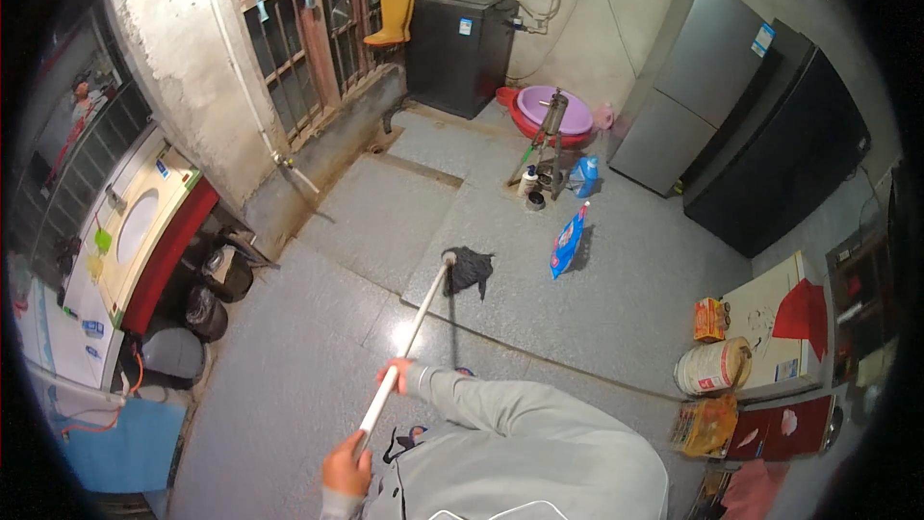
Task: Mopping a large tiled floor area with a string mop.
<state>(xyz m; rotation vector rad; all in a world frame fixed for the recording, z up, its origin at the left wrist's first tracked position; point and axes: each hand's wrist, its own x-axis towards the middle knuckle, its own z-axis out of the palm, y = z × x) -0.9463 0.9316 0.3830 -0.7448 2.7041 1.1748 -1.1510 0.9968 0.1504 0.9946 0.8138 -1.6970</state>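
While resting ragged black cloth mop head [471, 272] on grey floor [289, 376], wrapped both hands [347, 469] round long white pole [416, 324], spaced likely for leverage.

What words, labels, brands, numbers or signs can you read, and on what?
None can be read.
Sticker on grey fridge: too small.
Sticker on black machine: too small.
Sticker on sink counter: too small.
Printed blue bag: blurred.
Printed white bucket: blurred.
Printed orange box: too small.
Mop: no text visible.
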